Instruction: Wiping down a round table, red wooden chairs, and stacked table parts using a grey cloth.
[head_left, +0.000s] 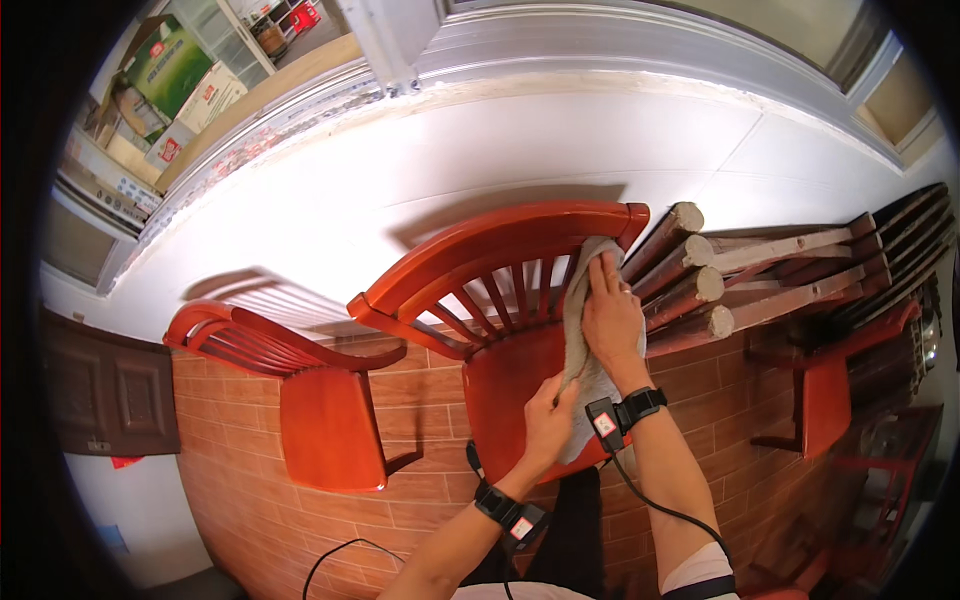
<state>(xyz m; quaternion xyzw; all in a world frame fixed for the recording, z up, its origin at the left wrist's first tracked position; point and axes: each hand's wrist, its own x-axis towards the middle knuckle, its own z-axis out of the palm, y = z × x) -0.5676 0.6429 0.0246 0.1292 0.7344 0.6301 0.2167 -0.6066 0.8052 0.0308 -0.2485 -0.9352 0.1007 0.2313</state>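
A reddish-brown wooden chair (510, 382) with a slatted back stands directly before me. Over the right side of its backrest and down across the seat hangs a grey cloth (579, 330). My right hand (611, 322) lies on the cloth's upper part, fingers stretched out, pressing it against the right end of the backrest. Lower down, my left hand (550, 416) grips the cloth's left edge above the seat. The slats and seat surface behind the cloth are hidden.
Another wooden chair (330, 427) stands to the left. Close on the right are stacked stools or table frames with pale round leg ends (709, 285). A further red chair (825, 409) is beyond them. A white wall (525, 135) and window frame rise behind. Wood-look tiles (420, 427) cover the floor.
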